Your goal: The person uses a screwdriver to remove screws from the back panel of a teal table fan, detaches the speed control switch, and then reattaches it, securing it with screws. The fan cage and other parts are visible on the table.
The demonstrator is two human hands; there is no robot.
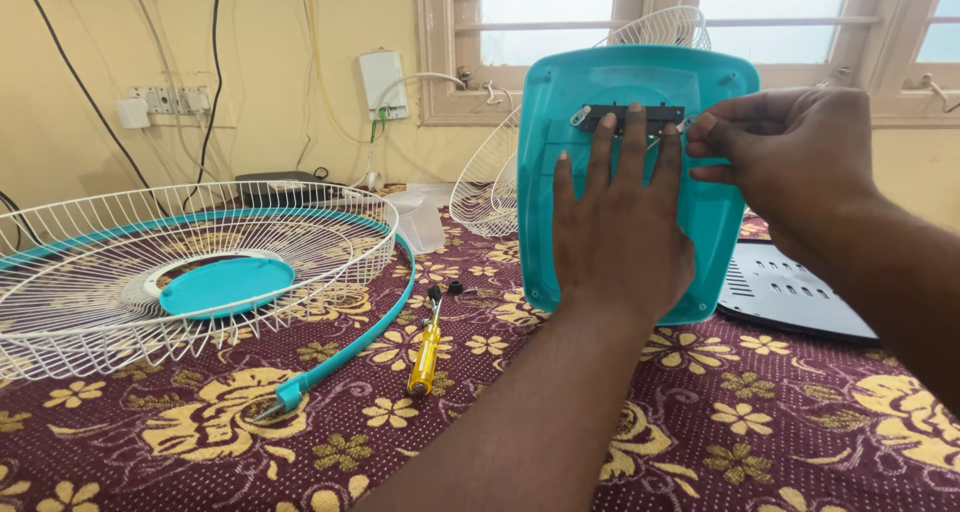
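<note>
A teal plastic fan base (pixel 720 222) stands tilted upright on the table. My left hand (pixel 620 227) lies flat against it, fingers spread, fingertips on a black bracket (pixel 632 119) near its top. My right hand (pixel 790 157) is pinched on a small metal clip at the bracket's right end. A white wire fan guard (pixel 190 262) with a teal centre disc lies at the left. A yellow-handled screwdriver (pixel 425 357) lies on the cloth between the guard and the base.
A teal guard ring (pixel 355 347) lies beside the guard. Behind the base stands a second wire guard (pixel 485 187). A dark perforated cover (pixel 790 292) lies at the right. A clear plastic container (pixel 420 222) sits near the wall. Cables and a socket strip hang on the wall.
</note>
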